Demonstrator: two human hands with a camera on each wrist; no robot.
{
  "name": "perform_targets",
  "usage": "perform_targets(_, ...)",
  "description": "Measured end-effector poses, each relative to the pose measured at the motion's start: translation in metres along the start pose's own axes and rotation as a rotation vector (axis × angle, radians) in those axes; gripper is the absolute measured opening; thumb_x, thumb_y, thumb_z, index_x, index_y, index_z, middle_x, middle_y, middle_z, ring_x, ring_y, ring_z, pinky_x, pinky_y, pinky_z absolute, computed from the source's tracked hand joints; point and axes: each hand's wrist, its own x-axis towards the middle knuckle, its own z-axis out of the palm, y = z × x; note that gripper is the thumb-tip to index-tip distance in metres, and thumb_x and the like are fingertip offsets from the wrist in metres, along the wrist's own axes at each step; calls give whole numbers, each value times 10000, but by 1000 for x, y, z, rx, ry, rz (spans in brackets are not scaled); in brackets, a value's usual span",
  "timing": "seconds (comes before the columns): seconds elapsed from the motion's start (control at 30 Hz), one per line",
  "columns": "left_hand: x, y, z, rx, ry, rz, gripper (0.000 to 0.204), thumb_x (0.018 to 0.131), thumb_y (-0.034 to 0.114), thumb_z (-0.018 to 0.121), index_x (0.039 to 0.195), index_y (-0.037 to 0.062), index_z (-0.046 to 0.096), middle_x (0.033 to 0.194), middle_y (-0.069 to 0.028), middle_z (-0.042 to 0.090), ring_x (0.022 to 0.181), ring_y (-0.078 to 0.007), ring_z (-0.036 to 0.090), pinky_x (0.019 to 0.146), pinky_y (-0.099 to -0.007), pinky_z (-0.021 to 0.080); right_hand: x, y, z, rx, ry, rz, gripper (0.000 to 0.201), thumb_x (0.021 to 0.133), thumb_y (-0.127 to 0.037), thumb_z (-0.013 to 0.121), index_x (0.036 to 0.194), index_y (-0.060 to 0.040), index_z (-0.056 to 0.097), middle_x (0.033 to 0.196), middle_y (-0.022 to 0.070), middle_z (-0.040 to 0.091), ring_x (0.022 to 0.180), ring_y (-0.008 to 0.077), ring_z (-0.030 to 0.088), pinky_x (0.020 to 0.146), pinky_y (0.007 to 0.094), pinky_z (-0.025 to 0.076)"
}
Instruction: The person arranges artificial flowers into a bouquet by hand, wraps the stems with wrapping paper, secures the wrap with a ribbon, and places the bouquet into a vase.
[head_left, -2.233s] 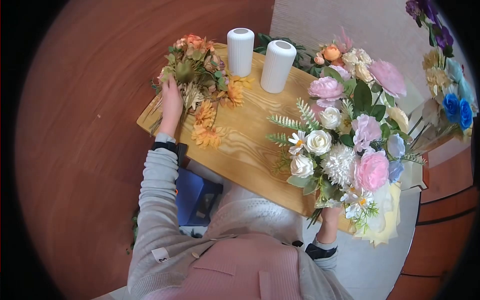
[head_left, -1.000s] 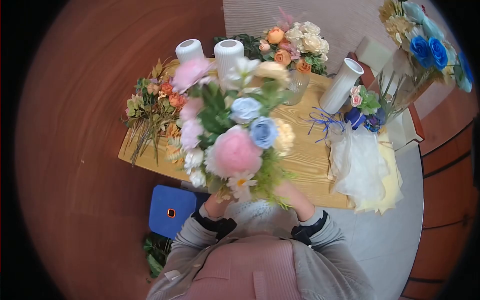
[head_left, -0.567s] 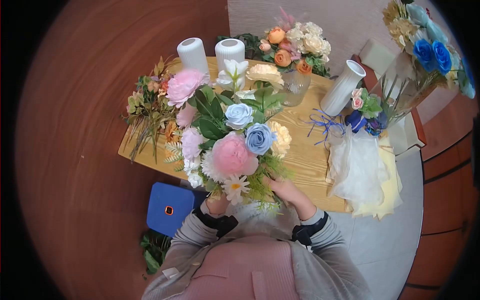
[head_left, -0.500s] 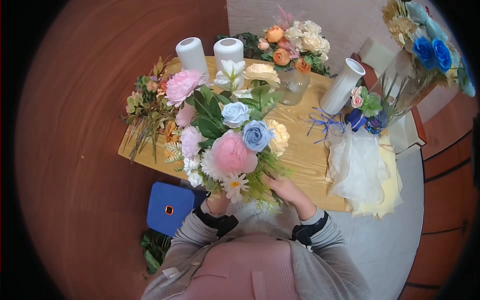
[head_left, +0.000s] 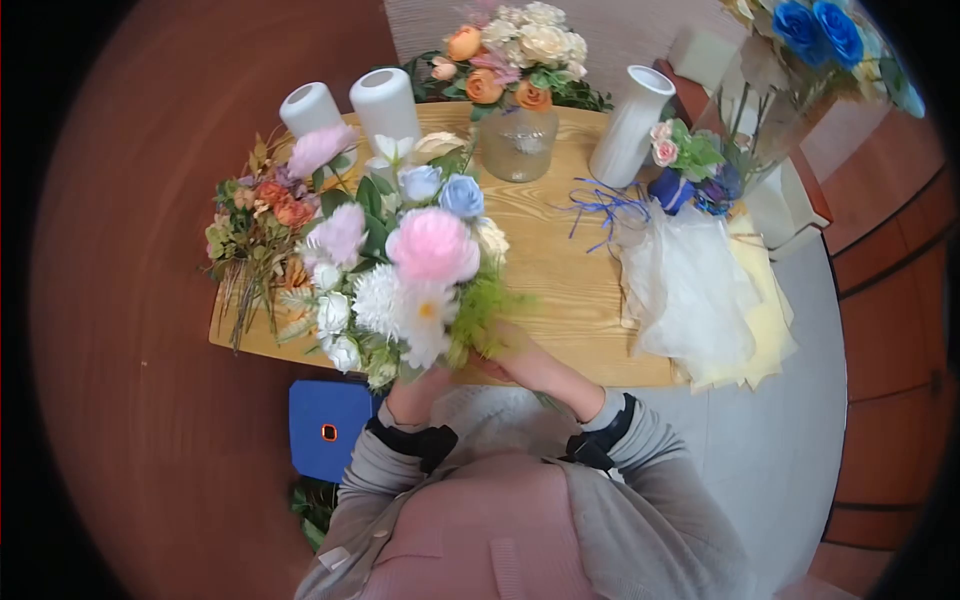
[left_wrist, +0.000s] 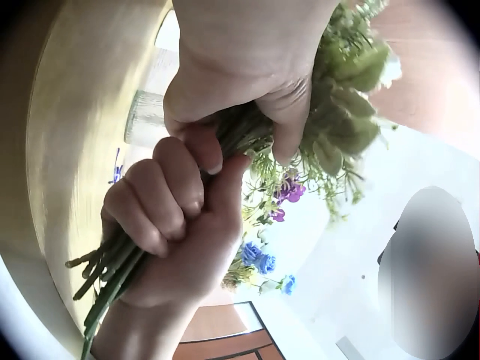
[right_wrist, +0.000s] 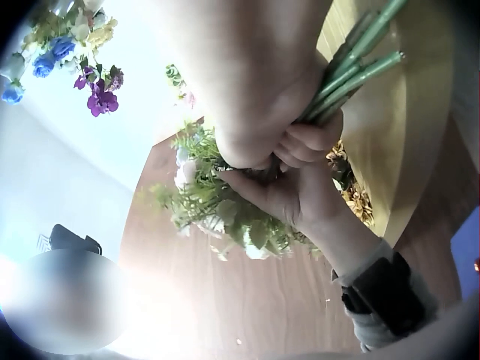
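Observation:
A mixed bouquet (head_left: 432, 245) of pink, white and pale blue flowers is held upright before the person's waist. Just under its blooms, the left hand (head_left: 420, 385) grips the stems, partly hidden by flowers. Beside it the right hand (head_left: 520, 358) has its fingers round them too. In the left wrist view the left hand (left_wrist: 244, 67) is nearest the leaves, and the right hand (left_wrist: 176, 217) curls round the green stems (left_wrist: 112, 274), whose cut ends stick out below. The right wrist view shows the right hand (right_wrist: 251, 97) against the left hand (right_wrist: 307, 187), stems (right_wrist: 360, 67) poking out past them.
On the wooden table (head_left: 560, 320), an orange flower bunch (head_left: 262, 215) lies left. White vases (head_left: 386, 110) and a glass vase (head_left: 518, 145) of flowers stand behind. Right are a leaning white vase (head_left: 632, 125), blue ribbon (head_left: 605, 205) and white wrapping (head_left: 690, 290). A blue stool (head_left: 330, 430) stands below.
The left hand has left the orange bunch and joined the right hand at the bouquet's stems. The bouquet has come from the table's right side to before the body; the head view has since shifted.

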Motion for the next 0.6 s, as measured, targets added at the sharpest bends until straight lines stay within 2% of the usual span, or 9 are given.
perform_targets(0.07,4,55,56,1373,123,-24,443,782,120,646,1176,18,471,1114,-123,553,991,-243,545,847,-360,444,1,14,-7,335,-216,214,297,953,-260,427,955,-5,578,662,10,512,623,159,488,594,308,407)
perform_targets(0.1,-6,3,-8,659,277,183,351,782,103,627,1107,18,525,1061,-124,578,983,-247,550,834,-352,441,3,20,-5,339,-202,215,297,953,-260,427,955,-5,578,662,10,512,623,159,488,594,308,407)
perform_targets(0.17,3,15,8,389,146,54,320,792,97,614,1094,24,534,1048,-118,582,959,-241,551,816,-343,447,5,28,-1,198,-77,-236,274,963,-252,419,1023,-24,558,749,-4,513,706,128,493,648,274,418)
perform_targets(0.2,8,19,14,121,27,-63,291,803,92,601,1081,31,544,1035,-113,587,936,-236,552,797,-335,452,0,19,-5,198,-63,-234,274,963,-252,419,1023,-24,558,749,-4,513,706,128,493,648,274,418)
perform_targets(0.23,3,14,13,-295,141,32,277,871,149,528,1126,42,522,1077,-110,568,876,-208,543,731,-303,459,-6,1,-11,227,-128,-103,270,963,-245,416,1060,-27,544,819,8,518,764,119,492,688,258,420)
perform_targets(0.4,-5,0,-6,-216,132,13,348,895,221,486,1195,48,456,1134,-110,531,905,-209,535,740,-313,466,-16,-1,-15,345,-107,42,308,966,-306,408,995,-27,535,857,27,502,770,69,460,639,219,414)
perform_targets(0.5,28,-11,1,-145,133,11,404,913,274,454,1247,52,406,1177,-110,503,926,-211,529,747,-321,470,-20,2,-18,48,-22,-103,258,959,-258,422,1027,-36,535,939,47,522,813,114,490,670,252,432)
perform_targets(0.57,-47,-8,-33,-98,135,11,443,925,310,433,1281,55,372,1205,-110,484,940,-212,526,752,-326,474,-26,1,-24,-333,50,-393,281,923,-132,388,1141,14,490,1014,169,580,924,312,538,847,367,419)
perform_targets(0.6,-57,-6,-45,-76,135,10,462,931,328,423,1298,56,356,1220,-110,475,948,-212,524,754,-329,475,-32,-4,-29,-334,56,-390,281,923,-132,388,1141,14,490,1014,169,580,924,312,538,847,367,419)
